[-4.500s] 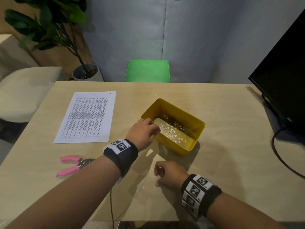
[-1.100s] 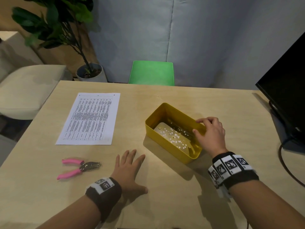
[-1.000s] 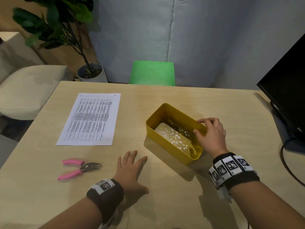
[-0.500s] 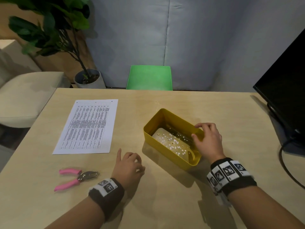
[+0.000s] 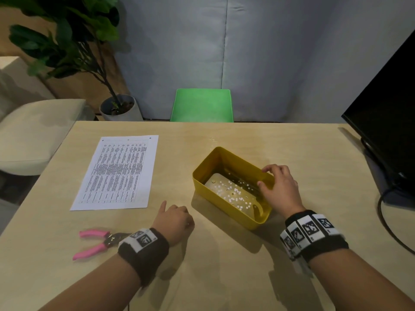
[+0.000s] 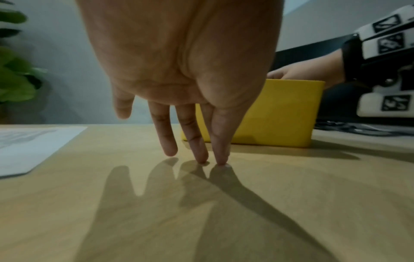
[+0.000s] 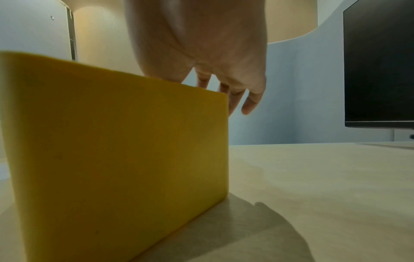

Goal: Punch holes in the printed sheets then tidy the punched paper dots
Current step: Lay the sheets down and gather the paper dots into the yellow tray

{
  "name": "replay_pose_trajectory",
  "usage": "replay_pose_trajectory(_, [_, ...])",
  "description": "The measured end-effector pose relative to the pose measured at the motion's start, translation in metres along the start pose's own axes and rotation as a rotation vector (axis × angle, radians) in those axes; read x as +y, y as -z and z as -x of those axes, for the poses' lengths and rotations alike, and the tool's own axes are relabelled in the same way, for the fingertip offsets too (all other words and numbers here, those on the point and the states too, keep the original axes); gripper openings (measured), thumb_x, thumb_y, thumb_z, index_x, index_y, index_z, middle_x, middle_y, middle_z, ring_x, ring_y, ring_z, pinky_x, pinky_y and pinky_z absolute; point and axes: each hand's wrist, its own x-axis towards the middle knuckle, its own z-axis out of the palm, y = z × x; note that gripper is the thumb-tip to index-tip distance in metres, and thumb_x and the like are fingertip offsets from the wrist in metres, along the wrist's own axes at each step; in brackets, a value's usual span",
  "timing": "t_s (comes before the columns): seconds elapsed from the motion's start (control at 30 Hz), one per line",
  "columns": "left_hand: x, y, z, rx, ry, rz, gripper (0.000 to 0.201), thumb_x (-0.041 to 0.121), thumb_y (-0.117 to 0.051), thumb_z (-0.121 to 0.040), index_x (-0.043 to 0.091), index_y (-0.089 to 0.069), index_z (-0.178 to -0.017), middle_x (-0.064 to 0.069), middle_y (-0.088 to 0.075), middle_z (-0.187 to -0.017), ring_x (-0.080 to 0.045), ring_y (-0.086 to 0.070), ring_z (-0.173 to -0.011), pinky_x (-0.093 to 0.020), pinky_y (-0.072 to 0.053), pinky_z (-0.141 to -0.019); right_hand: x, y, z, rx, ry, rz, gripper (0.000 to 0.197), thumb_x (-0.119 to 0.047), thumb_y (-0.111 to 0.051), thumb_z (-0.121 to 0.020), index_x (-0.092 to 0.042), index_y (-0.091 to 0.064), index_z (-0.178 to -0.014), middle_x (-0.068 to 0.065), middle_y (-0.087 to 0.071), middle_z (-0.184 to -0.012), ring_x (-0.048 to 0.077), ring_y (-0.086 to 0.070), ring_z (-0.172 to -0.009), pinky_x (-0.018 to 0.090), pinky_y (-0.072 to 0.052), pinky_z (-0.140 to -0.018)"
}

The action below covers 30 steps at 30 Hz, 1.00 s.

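Judging the tidying nearly done, I gripped the yellow bin's (image 5: pixel 226 202) right rim with my right hand (image 5: pixel 279 189), paper dots (image 5: pixel 233 194) inside it mid-table, while my left hand's (image 5: pixel 174 221) empty, downturned fingertips (image 6: pixel 220 156) touched the table (image 5: pixel 224 277).

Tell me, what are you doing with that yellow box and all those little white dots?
A person is tidying up after punching holes. The right hand holds the rim of the yellow box, with the punched paper dots lying inside. The left hand touches the table with its fingertips and holds nothing. The pink hole punch lies by that wrist, and the printed sheet lies flat to the left.
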Motion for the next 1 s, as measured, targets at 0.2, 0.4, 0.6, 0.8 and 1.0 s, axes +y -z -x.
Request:
replay_pose_trajectory(0.2, [-0.001,-0.007,0.013,0.0,-0.059,-0.061,0.036,0.033,-0.033,-0.099,0.03,-0.061,-0.121,0.007,-0.05,-0.132,-0.017,-0.044,-0.124,-0.051,-0.004,-0.118,0.002,-0.001,0.001,-0.013,0.006,-0.013,0.036,-0.028,-0.063,-0.089,-0.026,-0.049,-0.122,0.002,-0.047,-0.126,0.023,-0.049,-0.115,0.047,-0.038,-0.107])
replay_pose_trajectory(0.4, [0.003,-0.011,0.016,-0.003,-0.148,-0.239,0.042,0.008,-0.04,-0.091,0.023,-0.054,-0.128,-0.005,-0.047,-0.132,-0.027,-0.038,-0.128,-0.056,-0.003,-0.115,0.002,-0.005,0.0,-0.002,0.013,-0.001,0.035,-0.028,-0.062,-0.089,-0.026,-0.048,-0.121,0.001,-0.049,-0.125,0.021,-0.051,-0.114,0.045,-0.037,-0.106])
replay_pose_trajectory(0.6, [-0.006,0.005,0.005,0.042,-0.131,-0.107,0.029,0.036,-0.043,-0.095,0.035,-0.06,-0.119,0.006,-0.049,-0.13,-0.019,-0.039,-0.127,-0.052,-0.008,-0.115,0.002,-0.004,-0.002,0.004,0.014,0.011,0.033,-0.029,-0.062,-0.089,-0.025,-0.049,-0.119,-0.001,-0.053,-0.122,0.019,-0.052,-0.114,0.042,-0.035,-0.104])
replay_pose_trajectory(0.8, [-0.006,0.042,-0.007,0.296,-0.126,0.066,0.018,0.047,-0.058,-0.086,0.036,-0.066,-0.097,0.011,-0.055,-0.114,-0.014,-0.046,-0.114,-0.044,-0.022,-0.113,0.001,0.001,-0.002,0.008,0.007,0.0,0.03,-0.028,-0.061,-0.09,-0.024,-0.051,-0.118,0.0,-0.056,-0.119,0.022,-0.052,-0.111,0.042,-0.037,-0.104])
replay_pose_trajectory(1.0, [0.005,0.06,-0.018,0.5,-0.183,0.26,0.016,0.04,-0.058,-0.089,0.029,-0.069,-0.091,0.008,-0.06,-0.098,-0.017,-0.054,-0.091,-0.035,-0.04,-0.092,0.0,0.003,-0.002,-0.009,-0.006,-0.02,0.03,-0.028,-0.059,-0.091,-0.025,-0.051,-0.119,0.0,-0.055,-0.121,0.021,-0.051,-0.111,0.042,-0.037,-0.106])
